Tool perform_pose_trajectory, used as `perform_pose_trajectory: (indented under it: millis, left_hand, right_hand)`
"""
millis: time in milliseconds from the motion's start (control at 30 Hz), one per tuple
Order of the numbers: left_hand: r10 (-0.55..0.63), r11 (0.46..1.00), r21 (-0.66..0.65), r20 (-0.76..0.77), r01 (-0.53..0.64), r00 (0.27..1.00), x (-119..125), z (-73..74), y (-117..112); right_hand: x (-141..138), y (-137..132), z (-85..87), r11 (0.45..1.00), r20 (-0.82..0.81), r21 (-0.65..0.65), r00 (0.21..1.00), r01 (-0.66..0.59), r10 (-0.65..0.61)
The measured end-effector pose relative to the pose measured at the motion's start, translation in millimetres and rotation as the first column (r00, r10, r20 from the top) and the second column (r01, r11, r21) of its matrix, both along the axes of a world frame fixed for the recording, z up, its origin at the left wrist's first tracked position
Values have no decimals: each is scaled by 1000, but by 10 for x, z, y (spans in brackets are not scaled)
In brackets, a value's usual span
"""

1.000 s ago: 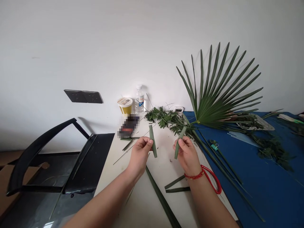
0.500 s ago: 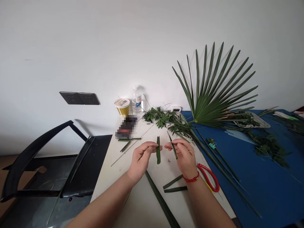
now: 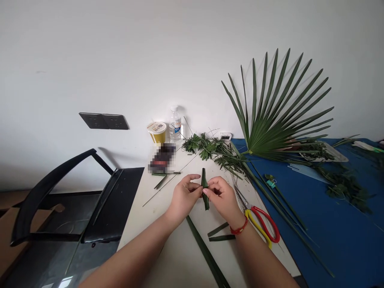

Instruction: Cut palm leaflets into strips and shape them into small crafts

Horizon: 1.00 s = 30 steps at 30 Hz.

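Observation:
Over the white table (image 3: 180,256), my left hand (image 3: 183,198) and my right hand (image 3: 222,198) meet and both pinch short green leaf strips (image 3: 205,192), now pressed together upright between the fingertips. Whether it is one strip or two stacked I cannot tell for sure. A red bead bracelet (image 3: 239,229) sits on my right wrist. Just right of that hand lie scissors (image 3: 258,222) with red and yellow handles.
A long leaf strip (image 3: 204,250) and two short ones (image 3: 220,234) lie near my wrists. A fan palm leaf (image 3: 276,116) leans on the wall over a blue cloth (image 3: 336,224). Leafy sprigs (image 3: 207,148), a water bottle (image 3: 175,125), a yellow tub (image 3: 157,132) and a black chair (image 3: 69,208) surround.
My hands, each holding a separate strip apart, came together at the middle; the two strips are now held against each other. The scissors have come fully into view.

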<state>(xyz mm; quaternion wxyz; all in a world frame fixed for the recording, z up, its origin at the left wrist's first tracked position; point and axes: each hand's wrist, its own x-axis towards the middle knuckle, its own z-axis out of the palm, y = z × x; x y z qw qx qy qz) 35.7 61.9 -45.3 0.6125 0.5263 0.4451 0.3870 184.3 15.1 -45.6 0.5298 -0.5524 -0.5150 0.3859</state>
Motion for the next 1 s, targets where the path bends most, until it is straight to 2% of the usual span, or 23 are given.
perform_pose_trajectory:
  millis: [133, 267, 400, 567, 800, 1000]
  left_hand:
    - [16, 996, -86, 54, -11, 998, 27, 11, -1]
    - [33, 997, -77, 68, -28, 997, 41, 38, -9]
    - [-5, 995, -97, 86, 14, 996, 38, 61, -14]
    - [-17, 992, -123, 89, 28, 996, 26, 54, -14]
    - [-160, 980, -104, 95, 170, 982, 14, 58, -23]
    - [-304, 951, 40, -74, 308, 950, 33, -5, -63]
  right_hand:
    - [18, 25, 8, 999, 64, -48, 998, 18, -15]
    - [13, 27, 36, 997, 107, -69, 994, 46, -38]
    - [-1, 20, 46, 995, 119, -84, 992, 59, -49]
    - [10, 21, 38, 995, 89, -104, 996, 8, 1]
    - [32, 38, 64, 995, -12, -95, 1000, -1, 0]
    - [39, 41, 50, 988, -30, -147, 999, 40, -45]
